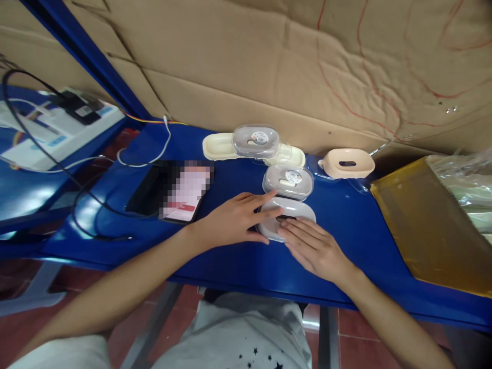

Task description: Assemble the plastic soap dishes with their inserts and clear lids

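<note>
On the blue table lies a grey-white oval plastic case (298,206) with a dark slot in its top. My left hand (243,218) rests on its left side, fingers spread over the rim and top. Across the front and slot lies my right hand (313,246), fingers stretched out flat and held together. Just behind it stands a similar grey case (274,177) under a clear cover, with a round label on top. Farther back another clear-covered grey case (246,147) sits on two cream trays (219,146).
A peach oval case (365,160) stands at the back right, near a brown-taped carton (430,236) holding clear-wrapped items. To the left lie a phone (190,192) with a blurred screen, a white cable (168,134) and a power strip (103,120). Cardboard (246,66) walls the back.
</note>
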A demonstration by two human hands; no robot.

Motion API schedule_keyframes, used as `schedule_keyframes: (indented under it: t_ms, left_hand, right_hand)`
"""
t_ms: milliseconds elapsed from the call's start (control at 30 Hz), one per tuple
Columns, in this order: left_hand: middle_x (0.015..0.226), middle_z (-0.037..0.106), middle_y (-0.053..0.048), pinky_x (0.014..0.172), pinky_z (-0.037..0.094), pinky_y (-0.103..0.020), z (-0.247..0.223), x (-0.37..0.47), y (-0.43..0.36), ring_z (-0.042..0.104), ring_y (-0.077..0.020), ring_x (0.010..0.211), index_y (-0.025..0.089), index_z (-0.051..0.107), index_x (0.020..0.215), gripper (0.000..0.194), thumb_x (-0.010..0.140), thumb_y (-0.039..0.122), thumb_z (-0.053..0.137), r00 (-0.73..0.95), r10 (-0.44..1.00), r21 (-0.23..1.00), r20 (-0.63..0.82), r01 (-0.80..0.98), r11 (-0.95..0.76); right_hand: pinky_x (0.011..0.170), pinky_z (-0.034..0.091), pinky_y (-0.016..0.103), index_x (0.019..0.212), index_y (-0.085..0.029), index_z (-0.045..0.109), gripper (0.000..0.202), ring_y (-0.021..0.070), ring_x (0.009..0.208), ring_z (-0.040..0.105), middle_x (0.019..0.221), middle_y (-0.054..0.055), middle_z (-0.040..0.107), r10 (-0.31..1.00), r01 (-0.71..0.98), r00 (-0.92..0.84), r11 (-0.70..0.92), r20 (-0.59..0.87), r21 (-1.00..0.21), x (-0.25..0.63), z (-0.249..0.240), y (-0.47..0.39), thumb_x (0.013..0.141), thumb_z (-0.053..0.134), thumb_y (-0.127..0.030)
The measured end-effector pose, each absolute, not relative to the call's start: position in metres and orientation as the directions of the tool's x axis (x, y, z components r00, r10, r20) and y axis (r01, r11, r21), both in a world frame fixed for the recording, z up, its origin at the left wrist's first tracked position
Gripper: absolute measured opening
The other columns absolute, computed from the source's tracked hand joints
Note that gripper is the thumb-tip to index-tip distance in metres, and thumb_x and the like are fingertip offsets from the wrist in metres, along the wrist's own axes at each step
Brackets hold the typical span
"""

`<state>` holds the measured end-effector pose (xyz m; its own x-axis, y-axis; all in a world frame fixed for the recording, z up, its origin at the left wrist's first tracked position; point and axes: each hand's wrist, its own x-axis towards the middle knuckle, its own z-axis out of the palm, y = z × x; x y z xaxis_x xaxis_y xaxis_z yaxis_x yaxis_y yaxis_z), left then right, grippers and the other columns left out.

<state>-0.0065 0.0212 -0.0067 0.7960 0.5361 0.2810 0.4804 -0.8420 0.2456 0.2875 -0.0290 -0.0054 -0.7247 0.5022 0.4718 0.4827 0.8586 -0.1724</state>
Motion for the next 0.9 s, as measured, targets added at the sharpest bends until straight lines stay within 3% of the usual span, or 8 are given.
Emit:
schedule_keyframes:
  t_ms: [167,400,633,900]
  left_hand:
    - [0.172,0.043,-0.025,0.117,0.054,-0.058,-0.006,-0.007,0.022,0.059,-0.0387,0.149,0.021,0.053,0.16,0.08,0.094,0.053,0.085,0.806,0.513,0.237,0.296,0.458,-0.857]
    - [0.173,0.043,-0.024,0.123,0.049,-0.059,0.0,-0.004,0.017,0.056,-0.0401,0.152,0.02,0.063,0.151,0.063,0.096,0.042,0.084,0.79,0.545,0.248,0.283,0.488,-0.837]
    - [0.17,0.049,-0.022,0.129,0.045,-0.056,-0.001,0.004,0.011,0.043,-0.0386,0.162,0.014,0.065,0.144,0.045,0.102,0.031,0.073,0.834,0.468,0.145,0.291,0.445,-0.884]
    - [0.173,0.045,-0.018,0.13,0.044,-0.056,0.001,0.001,0.011,0.04,-0.0366,0.164,0.018,0.062,0.15,0.05,0.106,0.041,0.072,0.835,0.486,0.138,0.257,0.466,-0.874]
  right_hand:
    - [0.118,0.06,0.049,0.174,-0.028,0.031,0.081,0.023,0.137,0.071,0.144,0.008,0.076,0.531,0.493,-0.709,0.844,0.463,-0.212,0.285,-0.009,-0.03,0.105,0.067,-0.01]
    - [0.115,0.061,0.049,0.175,-0.036,0.029,0.085,0.0242,0.134,0.073,0.147,0.004,0.074,0.587,0.499,-0.664,0.809,0.463,-0.311,0.282,-0.012,-0.033,0.103,0.067,-0.009]
    - [0.114,0.063,0.049,0.176,-0.037,0.024,0.088,0.0243,0.132,0.075,0.141,0.002,0.078,0.591,0.524,-0.653,0.804,0.472,-0.281,0.277,-0.012,-0.036,0.104,0.066,-0.008]
    - [0.119,0.06,0.049,0.174,-0.03,0.03,0.084,0.0237,0.137,0.071,0.145,0.006,0.074,0.552,0.516,-0.69,0.829,0.467,-0.218,0.279,-0.014,-0.033,0.104,0.067,-0.005]
